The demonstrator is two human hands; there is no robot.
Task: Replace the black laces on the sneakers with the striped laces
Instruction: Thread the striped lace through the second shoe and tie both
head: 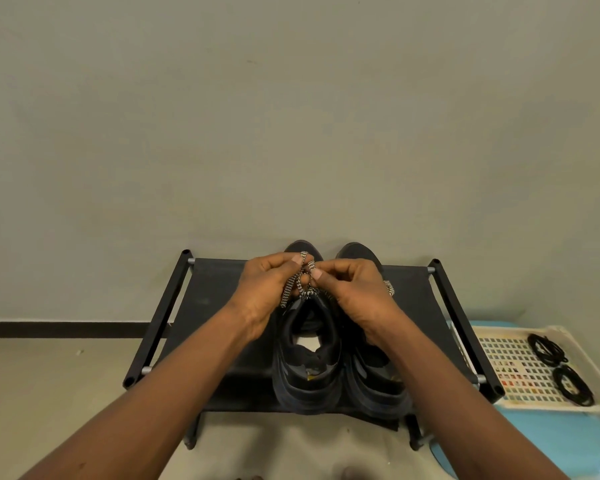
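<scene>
Left hand [264,292] and right hand [357,292] pinched a black-and-white striped lace [289,289] over a pair of black low-top sneakers [309,375].
A low black fabric-topped shoe rack [215,306] filled the centre, with the sneakers side by side on it, toes toward 12 o'clock. At 4 o'clock, beside the rack, lay a white perforated plastic tray [499,393] holding two coiled black laces [548,349]. The hands met above the left-side sneaker's tongue, each thumb and forefinger pressed together on the striped lace.
</scene>
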